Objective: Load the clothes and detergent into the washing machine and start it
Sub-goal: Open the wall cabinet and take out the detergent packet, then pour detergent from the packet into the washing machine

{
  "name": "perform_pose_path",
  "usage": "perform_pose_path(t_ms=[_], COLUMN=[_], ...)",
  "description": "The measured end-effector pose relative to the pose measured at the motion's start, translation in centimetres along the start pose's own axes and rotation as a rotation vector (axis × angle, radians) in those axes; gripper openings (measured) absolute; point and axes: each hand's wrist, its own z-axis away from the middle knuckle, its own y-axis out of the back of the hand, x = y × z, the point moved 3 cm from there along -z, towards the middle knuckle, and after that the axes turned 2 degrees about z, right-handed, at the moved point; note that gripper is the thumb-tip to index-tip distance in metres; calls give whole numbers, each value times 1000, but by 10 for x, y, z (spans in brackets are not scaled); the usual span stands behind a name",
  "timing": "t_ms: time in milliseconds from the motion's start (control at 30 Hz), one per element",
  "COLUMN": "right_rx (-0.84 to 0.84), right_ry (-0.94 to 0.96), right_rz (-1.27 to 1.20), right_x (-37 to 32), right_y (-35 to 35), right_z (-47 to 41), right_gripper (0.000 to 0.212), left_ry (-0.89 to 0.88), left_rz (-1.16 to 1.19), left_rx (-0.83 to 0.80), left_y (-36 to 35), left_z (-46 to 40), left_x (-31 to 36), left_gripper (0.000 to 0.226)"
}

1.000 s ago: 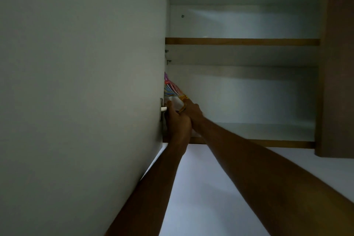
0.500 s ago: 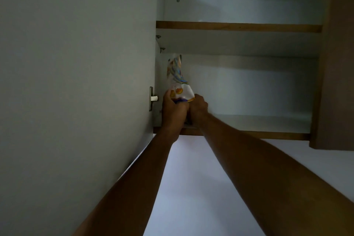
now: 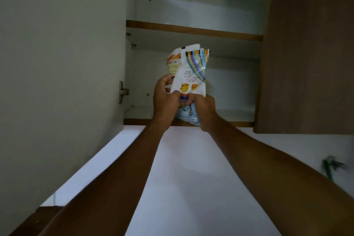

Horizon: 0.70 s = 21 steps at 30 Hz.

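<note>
A crumpled white detergent packet point(image 3: 191, 71) with coloured stripes and orange print is held up in front of an open wall cupboard point(image 3: 193, 30). My left hand point(image 3: 165, 99) grips its left lower edge, thumb and fingers curled on the plastic. My right hand point(image 3: 203, 109) grips the lower right part, where the packet turns pale blue. The packet's top stands folded and upright above both hands. The washing machine and clothes are out of view.
The cupboard's white door point(image 3: 61, 82) hangs open on the left, close to my left arm, with a hinge point(image 3: 122, 92) at its edge. A brown closed door point(image 3: 310, 50) is on the right. The shelves inside look bare. A white wall point(image 3: 187, 178) runs below.
The packet has come out from behind the door edge to the right and forward, out of the cupboard. Both hands moved with it and now hold it in full view.
</note>
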Motion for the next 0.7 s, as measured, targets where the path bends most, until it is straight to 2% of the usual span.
perform_pose_path(t_ms=[233,433,533,700], right_rx=[63,195,243,301], right_ry=[42,49,29,-34], right_rz=[21,70,52,111], right_x=[-36,-55,-57,-59], right_y=[80,156,199,266], right_z=[53,103,131,194], right_gripper=[26,21,19,20], left_ry=[44,122,243,410], left_rz=[106,142,211,302], left_rx=[-157,-270,-445,-748], left_y=[-57,-110,-138,-178], left_z=[45,97,137,207], left_x=[22,42,47,54], left_gripper=[46,70,78,68])
